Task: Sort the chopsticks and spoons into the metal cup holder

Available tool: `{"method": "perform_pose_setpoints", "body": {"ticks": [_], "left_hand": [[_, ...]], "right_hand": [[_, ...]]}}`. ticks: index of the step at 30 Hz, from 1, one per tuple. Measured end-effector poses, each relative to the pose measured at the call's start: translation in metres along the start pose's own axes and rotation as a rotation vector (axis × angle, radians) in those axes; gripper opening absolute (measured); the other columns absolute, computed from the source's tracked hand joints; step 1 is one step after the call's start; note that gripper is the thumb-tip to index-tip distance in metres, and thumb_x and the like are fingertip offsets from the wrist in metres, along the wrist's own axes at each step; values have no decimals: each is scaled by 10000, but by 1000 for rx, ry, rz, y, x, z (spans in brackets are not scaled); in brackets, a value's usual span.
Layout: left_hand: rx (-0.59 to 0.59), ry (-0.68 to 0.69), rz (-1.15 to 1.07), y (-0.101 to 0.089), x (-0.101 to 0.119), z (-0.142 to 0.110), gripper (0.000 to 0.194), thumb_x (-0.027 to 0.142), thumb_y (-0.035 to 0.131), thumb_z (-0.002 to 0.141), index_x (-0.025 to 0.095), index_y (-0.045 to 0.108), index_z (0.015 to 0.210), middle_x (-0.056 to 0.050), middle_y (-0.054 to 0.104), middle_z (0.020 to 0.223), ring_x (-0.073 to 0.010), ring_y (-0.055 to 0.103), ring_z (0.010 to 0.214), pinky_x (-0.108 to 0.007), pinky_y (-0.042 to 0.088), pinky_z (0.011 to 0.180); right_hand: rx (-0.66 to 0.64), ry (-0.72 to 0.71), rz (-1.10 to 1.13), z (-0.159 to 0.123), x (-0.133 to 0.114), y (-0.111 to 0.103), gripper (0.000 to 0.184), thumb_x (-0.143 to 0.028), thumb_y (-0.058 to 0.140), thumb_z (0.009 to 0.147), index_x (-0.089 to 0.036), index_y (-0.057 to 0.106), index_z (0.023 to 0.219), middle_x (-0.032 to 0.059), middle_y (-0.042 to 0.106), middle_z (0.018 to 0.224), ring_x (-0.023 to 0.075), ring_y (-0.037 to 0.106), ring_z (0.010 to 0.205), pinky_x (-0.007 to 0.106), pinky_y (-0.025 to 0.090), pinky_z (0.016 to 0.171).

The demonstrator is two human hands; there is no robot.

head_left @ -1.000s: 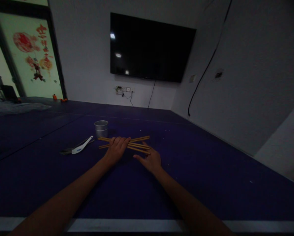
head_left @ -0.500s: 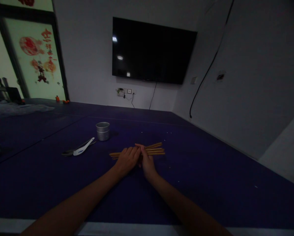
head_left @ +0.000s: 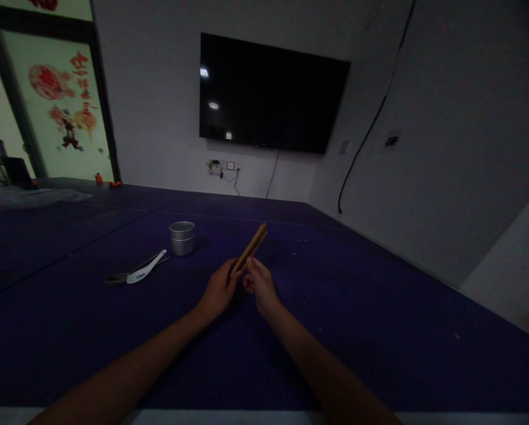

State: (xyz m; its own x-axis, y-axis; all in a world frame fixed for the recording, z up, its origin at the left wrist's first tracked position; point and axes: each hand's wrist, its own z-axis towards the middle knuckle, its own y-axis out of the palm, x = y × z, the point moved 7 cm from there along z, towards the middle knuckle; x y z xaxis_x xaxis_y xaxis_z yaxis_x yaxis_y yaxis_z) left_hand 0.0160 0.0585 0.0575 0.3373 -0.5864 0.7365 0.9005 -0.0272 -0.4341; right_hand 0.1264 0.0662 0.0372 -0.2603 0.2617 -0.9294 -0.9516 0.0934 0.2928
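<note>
A tight bundle of wooden chopsticks (head_left: pixel 254 243) slants up and away to the right above the purple table (head_left: pixel 247 366). Around its lower end my left hand (head_left: pixel 220 289) is closed. My right hand (head_left: pixel 260 284) has its thumb and curled fingers closed against the bundle's right side; some fingertips are hidden. Left of the hands stands a silver metal cup (head_left: pixel 182 238), upright. A white spoon (head_left: pixel 146 267) with a blue mark lies left of the cup, on top of darker metal cutlery (head_left: pixel 116 278) whose exact kind I cannot make out.
Clear plastic sheeting (head_left: pixel 29 198) lies at the far left, near a black holder (head_left: pixel 19 171). Small orange objects (head_left: pixel 114 184) sit at the table's back edge. White specks dot the right side. A television (head_left: pixel 273 91) hangs on the wall behind.
The chopsticks were crossed and spread sideways, then drawn together between both hands. Now they form a compact bundle turned to point away and up to the right.
</note>
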Motion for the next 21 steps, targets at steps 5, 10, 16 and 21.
{"method": "perform_pose_setpoints", "body": {"ticks": [5, 10, 16, 21], "left_hand": [[-21, -415, -566, 16, -34, -7, 373, 515, 436, 822, 160, 497, 920, 98, 411, 443, -55, 372, 328, -157, 314, 355], [-81, -640, -681, 25, -54, -15, 266, 417, 511, 810, 152, 510, 832, 59, 498, 499, -66, 477, 385, -184, 417, 425], [-140, -672, -688, 28, -60, -18, 254, 369, 451, 846, 131, 536, 818, 19, 574, 570, -94, 558, 469, -228, 490, 514], [-136, -522, -250, 13, -63, -9, 351, 399, 387, 849, 122, 592, 785, -27, 634, 617, -140, 601, 546, -235, 459, 531]], "right_hand": [[-161, -245, -360, -11, 0, 14, 373, -417, 548, 786, -197, 618, 1079, 28, 665, 833, 150, 602, 715, 277, 472, 674], [-290, -372, -822, -15, 7, 20, 286, -339, 445, 868, -194, 670, 971, 70, 672, 955, 207, 594, 931, 358, 419, 859], [-402, -422, -1030, -14, 14, 22, 297, -309, 392, 913, -197, 665, 874, 38, 671, 856, 165, 592, 881, 304, 405, 843], [-463, -458, -1068, -14, 17, 25, 350, -300, 335, 937, -183, 659, 873, 50, 670, 869, 157, 585, 915, 317, 386, 893]]}}
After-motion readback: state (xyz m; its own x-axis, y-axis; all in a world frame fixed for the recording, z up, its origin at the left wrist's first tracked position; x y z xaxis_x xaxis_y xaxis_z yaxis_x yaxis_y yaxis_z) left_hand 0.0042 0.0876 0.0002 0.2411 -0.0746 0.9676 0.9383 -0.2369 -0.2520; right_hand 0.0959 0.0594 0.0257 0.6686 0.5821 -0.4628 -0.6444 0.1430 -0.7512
